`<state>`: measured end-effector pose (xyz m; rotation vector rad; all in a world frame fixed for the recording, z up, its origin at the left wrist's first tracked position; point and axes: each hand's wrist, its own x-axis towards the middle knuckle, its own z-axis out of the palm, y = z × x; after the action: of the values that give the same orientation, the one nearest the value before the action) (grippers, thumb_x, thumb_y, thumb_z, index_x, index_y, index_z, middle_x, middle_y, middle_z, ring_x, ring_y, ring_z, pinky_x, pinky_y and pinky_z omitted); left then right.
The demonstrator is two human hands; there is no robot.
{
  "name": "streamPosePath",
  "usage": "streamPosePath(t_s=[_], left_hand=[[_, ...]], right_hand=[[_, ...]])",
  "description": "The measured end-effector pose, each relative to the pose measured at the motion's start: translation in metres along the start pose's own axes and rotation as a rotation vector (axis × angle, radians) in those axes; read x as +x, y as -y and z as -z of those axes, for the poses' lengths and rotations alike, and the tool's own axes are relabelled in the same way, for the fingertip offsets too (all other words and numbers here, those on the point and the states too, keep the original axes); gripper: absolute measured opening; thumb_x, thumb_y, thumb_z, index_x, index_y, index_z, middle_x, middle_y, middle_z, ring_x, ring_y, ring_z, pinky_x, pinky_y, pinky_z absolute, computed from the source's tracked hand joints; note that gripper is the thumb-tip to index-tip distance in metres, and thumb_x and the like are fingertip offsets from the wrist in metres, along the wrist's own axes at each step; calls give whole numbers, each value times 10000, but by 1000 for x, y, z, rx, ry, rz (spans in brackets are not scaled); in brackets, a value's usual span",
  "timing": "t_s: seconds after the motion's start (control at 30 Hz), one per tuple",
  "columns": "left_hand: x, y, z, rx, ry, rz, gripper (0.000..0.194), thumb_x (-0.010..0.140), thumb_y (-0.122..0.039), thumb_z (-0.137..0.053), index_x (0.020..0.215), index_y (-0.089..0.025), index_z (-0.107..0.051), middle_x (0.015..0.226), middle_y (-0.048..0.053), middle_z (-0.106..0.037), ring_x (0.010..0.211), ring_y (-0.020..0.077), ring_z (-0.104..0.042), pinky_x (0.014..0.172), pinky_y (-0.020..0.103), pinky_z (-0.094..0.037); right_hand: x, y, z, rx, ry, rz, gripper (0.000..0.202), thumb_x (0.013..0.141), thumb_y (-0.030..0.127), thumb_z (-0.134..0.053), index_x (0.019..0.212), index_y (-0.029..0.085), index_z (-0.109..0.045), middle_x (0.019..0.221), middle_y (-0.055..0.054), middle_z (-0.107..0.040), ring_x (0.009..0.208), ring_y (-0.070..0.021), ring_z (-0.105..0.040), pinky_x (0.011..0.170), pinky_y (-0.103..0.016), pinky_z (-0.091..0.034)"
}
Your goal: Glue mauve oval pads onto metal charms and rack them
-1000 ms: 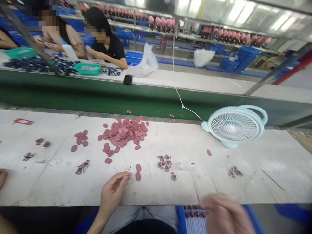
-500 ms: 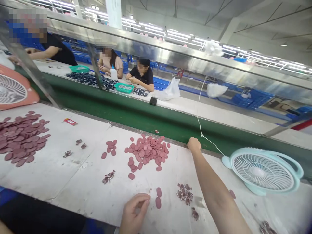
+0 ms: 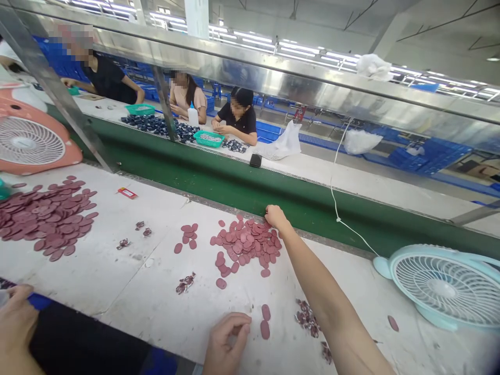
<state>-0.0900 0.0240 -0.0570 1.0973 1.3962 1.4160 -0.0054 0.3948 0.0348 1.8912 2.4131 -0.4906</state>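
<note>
My right hand [image 3: 276, 216] reaches over the far table edge at the green conveyor belt [image 3: 219, 185]. Its fingers are curled closed, and what they hold, if anything, is hidden. Just below its wrist lies a heap of flat oval maroon pieces [image 3: 244, 242]. Near the front edge, my left hand [image 3: 228, 341] rests with thumb and forefinger pinched together; nothing I can name shows between them. Two oval pieces [image 3: 265, 322] lie just right of those fingertips. Small maroon-and-silver scraps [image 3: 307, 316] sit partly behind my right forearm.
A larger heap of maroon ovals [image 3: 50, 219] lies left, beside an orange fan [image 3: 31, 138]. A pale blue fan [image 3: 441, 284] stands right, its white cord hanging above the belt. Another person's hand [image 3: 15, 317] is at lower left. Several people work across the belt.
My right hand has moved left along the belt's edge towards the heap. A small reddish bit on the belt no longer shows. Another person's hand has appeared at lower left. My view has shifted slightly left.
</note>
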Motion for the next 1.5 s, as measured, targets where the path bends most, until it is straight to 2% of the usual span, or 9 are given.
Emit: streamPosePath(t_s=[0.23, 0.33, 0.47, 0.57, 0.73, 0.9, 1.07, 1.3, 1.5], left_hand=[[-2, 2, 6, 81, 76, -28, 181, 923, -308, -578, 944, -199, -721, 992, 88, -725, 949, 225, -674, 806, 327, -557], [-2, 2, 8, 85, 103, -17, 173, 920, -305, -584, 950, -204, -721, 1009, 80, -723, 963, 221, -671, 817, 323, -551], [-3, 1, 9, 95, 136, -30, 169, 920, -301, -587, 957, -205, -721, 1028, 80, -720, 983, 221, -666, 826, 320, -543], [-4, 0, 9, 105, 165, -52, 163, 919, -294, -591, 959, -207, -723, 1041, 80, -718, 991, 219, -663, 826, 317, -539], [-8, -2, 8, 134, 192, -88, 144, 911, -281, -603, 949, -222, -729, 1023, 62, -723, 978, 208, -663, 816, 306, -534], [-9, -3, 6, 171, 171, -90, 140, 915, -282, -602, 952, -229, -727, 1029, 55, -722, 988, 203, -661, 825, 307, -530], [-9, -3, 2, 205, 176, -82, 145, 914, -291, -603, 965, -235, -727, 1037, 51, -722, 1000, 207, -661, 839, 315, -531], [-8, -5, -2, 241, 170, -64, 148, 899, -303, -620, 960, -232, -735, 1051, 62, -722, 1019, 230, -654, 853, 339, -532], [-10, -8, -2, 201, 144, -26, 154, 861, -326, -667, 921, -213, -751, 1019, 77, -730, 1004, 250, -655, 881, 375, -529]], right_hand=[[-38, -21, 35, -84, 207, 13, 349, 936, 367, -607, 1216, 161, -587, 1211, -88, -624, 1026, -207, -641, 869, -405, -570], [-77, -38, 42, -116, 398, 26, 320, 936, 361, -609, 1179, 154, -603, 1139, -72, -649, 946, -182, -658, 811, -371, -586], [-148, -58, 28, -181, 532, 35, 295, 931, 348, -620, 1147, 148, -615, 1100, -65, -660, 918, -172, -662, 794, -362, -588], [-198, -72, 7, -233, 441, 55, 283, 932, 354, -617, 1127, 150, -625, 1120, -70, -658, 965, -184, -654, 847, -389, -573], [-269, -91, -37, -247, 100, 60, 264, 966, 332, -548, 1145, 151, -619, 1171, -82, -642, 1058, -207, -627, 928, -423, -534], [-321, -98, -96, -216, -177, 34, 424, 1013, 328, -371, 1393, 184, -493, 1488, -130, -461, 1410, -280, -371, 1144, -471, -356], [-321, -109, -132, -197, -273, 34, 597, 994, 436, -361, 1525, 167, -314, 1625, -95, -267, 1508, -323, -171, 1201, -531, -228], [-270, -121, -117, -139, -340, -41, 677, 992, 494, -297, 1525, 77, -288, 1624, -164, -235, 1508, -346, -165, 1201, -516, -220], [-309, -113, -119, -93, -337, 8, 680, 979, 515, -350, 1532, 124, -289, 1636, -124, -217, 1519, -333, -131, 1210, -524, -224]])
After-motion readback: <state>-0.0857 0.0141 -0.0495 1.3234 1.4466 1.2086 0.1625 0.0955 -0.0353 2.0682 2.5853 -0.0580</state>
